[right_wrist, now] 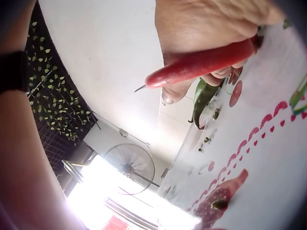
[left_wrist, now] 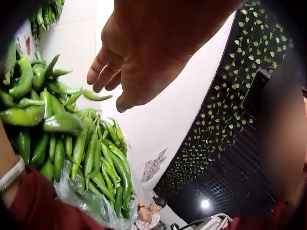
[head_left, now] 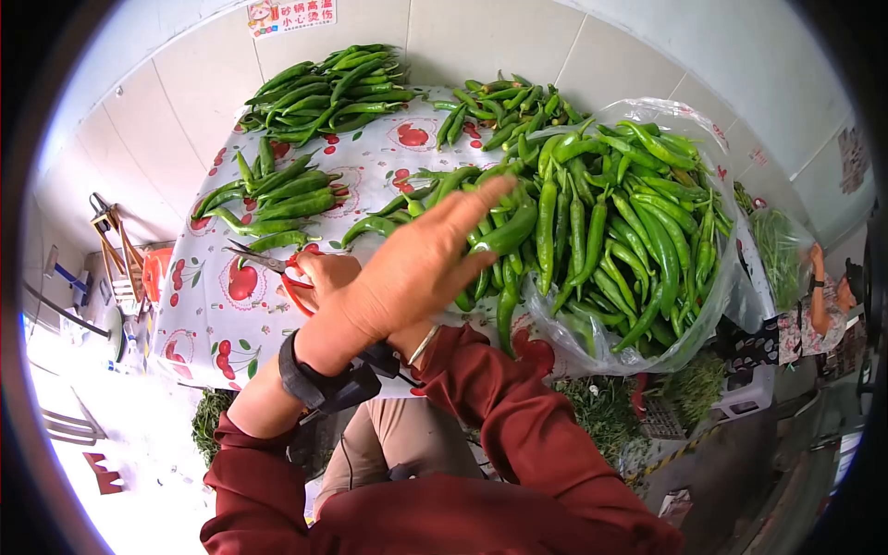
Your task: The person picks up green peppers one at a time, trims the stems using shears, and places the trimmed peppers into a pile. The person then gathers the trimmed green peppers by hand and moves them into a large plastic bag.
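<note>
A reach, I judge: my left grip (head_left: 416, 268), fingers spread, hangs near the heaped green chili peppers (head_left: 638, 231), its wrist above my right forearm; the right grip (head_left: 327, 274) holds red-handled scissors (head_left: 294, 293). Moving calls for care at that crossing; there's room at the desk's (head_left: 268, 338) near left

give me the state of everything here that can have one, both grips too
left grip: open, nothing held
right grip: closed round the scissors
scissors: held, blades look slightly apart
plastic bag: open, filled with green peppers
ceiling light: on
fan: can't tell if running
</note>
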Demonstrator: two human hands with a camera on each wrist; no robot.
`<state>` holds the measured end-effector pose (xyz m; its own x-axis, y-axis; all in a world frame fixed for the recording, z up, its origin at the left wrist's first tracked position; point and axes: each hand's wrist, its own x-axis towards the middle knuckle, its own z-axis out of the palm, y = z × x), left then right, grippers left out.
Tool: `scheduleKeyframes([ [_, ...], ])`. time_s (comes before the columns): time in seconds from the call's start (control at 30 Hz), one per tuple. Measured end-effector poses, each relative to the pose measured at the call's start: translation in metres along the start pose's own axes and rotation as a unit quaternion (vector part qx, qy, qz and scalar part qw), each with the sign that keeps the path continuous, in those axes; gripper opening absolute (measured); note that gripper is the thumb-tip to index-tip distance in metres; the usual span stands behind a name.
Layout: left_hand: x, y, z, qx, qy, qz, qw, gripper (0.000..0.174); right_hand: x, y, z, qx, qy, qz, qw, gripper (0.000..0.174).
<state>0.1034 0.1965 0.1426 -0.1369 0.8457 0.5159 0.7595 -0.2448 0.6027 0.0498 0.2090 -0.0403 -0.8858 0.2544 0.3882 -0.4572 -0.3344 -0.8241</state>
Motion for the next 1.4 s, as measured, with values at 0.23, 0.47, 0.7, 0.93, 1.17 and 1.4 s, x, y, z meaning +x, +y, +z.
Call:
scheduleKeyframes([
  [0.23,-0.052,-0.001,-0.022,-0.009,0.101,-0.003,0.995,0.036,-0.004,0.015,0.011,0.111,0.049,-0.058,0.991,0.025],
  [0.47,-0.128,-0.056,-0.073,0.112,0.26,-0.212,0.935,0.029,0.018,-0.051,0.012,-0.372,0.098,0.007,0.923,0.029],
  [0.7,-0.152,-0.111,-0.103,0.248,0.173,-0.262,0.916,0.044,0.021,-0.054,0.009,-0.341,0.116,-0.002,0.933,0.036],
  [0.93,-0.156,-0.192,-0.154,0.364,0.173,-0.241,0.883,0.051,0.021,-0.05,0.009,-0.34,0.113,-0.002,0.934,0.038],
  [1.17,-0.149,-0.234,-0.167,0.457,0.042,-0.302,0.835,0.052,0.021,-0.055,0.014,-0.306,0.119,0.011,0.945,0.036],
  [1.4,-0.159,-0.222,-0.173,0.482,0.052,-0.285,0.827,0.023,0.021,-0.053,0.012,-0.332,0.116,-0.006,0.936,0.035],
])
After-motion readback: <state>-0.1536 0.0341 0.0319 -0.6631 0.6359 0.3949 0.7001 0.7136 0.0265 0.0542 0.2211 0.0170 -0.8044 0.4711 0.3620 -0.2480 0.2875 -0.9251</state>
